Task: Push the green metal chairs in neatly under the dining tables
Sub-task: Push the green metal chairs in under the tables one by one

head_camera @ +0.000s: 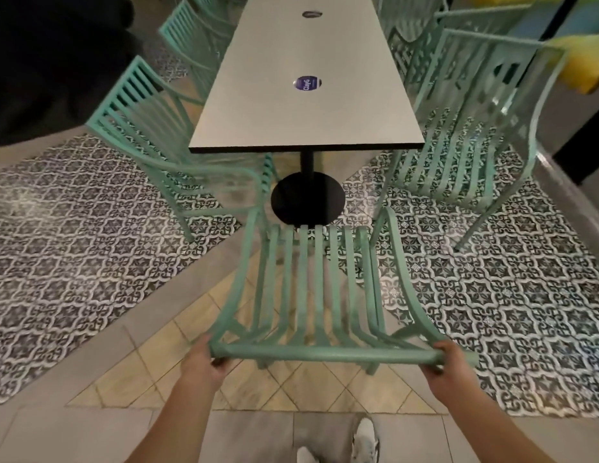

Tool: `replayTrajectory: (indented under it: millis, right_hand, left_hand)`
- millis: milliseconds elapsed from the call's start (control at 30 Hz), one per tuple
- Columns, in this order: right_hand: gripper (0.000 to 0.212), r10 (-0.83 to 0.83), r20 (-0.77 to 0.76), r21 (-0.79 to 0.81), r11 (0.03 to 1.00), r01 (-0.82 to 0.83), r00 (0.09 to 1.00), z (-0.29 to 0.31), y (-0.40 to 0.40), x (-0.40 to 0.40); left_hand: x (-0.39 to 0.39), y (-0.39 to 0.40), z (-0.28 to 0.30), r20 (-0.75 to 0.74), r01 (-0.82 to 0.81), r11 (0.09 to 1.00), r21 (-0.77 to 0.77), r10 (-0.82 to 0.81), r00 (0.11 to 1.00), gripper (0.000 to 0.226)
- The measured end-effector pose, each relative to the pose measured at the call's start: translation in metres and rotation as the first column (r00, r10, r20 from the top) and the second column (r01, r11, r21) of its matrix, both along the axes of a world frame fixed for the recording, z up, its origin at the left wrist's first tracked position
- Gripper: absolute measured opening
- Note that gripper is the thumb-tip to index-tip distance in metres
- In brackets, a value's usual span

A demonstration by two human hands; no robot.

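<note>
**Both hands on the chair at the table's end**

We grip the top rail of a mint-green slatted metal chair, our left hand curled round its left end and our right hand curled round its right end. The chair faces the near short end of a long white-topped dining table with a dark edge and stands clear of it, its seat front near the table's round black pedestal base.

A second green metal chair sits along the table's left side, angled outward. A third green chair stands at the right side, blurred. A round purple sticker lies on the tabletop. Patterned black-and-white floor tiles flank plain tan ones, and our white shoes show below.
</note>
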State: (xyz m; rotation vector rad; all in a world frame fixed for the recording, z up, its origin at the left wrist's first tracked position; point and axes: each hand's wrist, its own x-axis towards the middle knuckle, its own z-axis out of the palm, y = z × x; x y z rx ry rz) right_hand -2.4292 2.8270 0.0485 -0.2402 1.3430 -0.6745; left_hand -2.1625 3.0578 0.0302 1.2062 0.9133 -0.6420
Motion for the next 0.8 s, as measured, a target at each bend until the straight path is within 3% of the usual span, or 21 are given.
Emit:
replayTrajectory:
  millis: [33, 133, 367, 800]
  right_hand:
    - [0.026, -0.099, 0.100, 0.069, 0.993, 0.093, 0.990, -0.007, -0.005, 0.001]
    - [0.015, -0.064, -0.060, 0.041, 0.997, 0.067, 0.996, -0.030, -0.022, -0.001]
    - [0.004, 0.000, -0.073, 0.071, 0.997, 0.005, 0.997, -0.043, -0.056, 0.011]
    - [0.012, 0.039, -0.147, 0.084, 0.996, -0.027, 0.988, -0.052, -0.112, 0.037]
  left_hand:
    - [0.005, -0.002, -0.004, 0.005, 0.013, 1.000, 0.000, -0.013, 1.000, 0.015]
    - [0.011, -0.011, 0.001, 0.013, 0.053, 0.999, -0.001, -0.053, 0.999, 0.013]
    - [0.027, -0.034, -0.008, 0.035, 0.083, 0.996, 0.014, -0.084, 0.996, 0.018]
    - [0.055, -0.084, -0.015, 0.046, 0.108, 0.994, 0.028, -0.109, 0.993, 0.038]
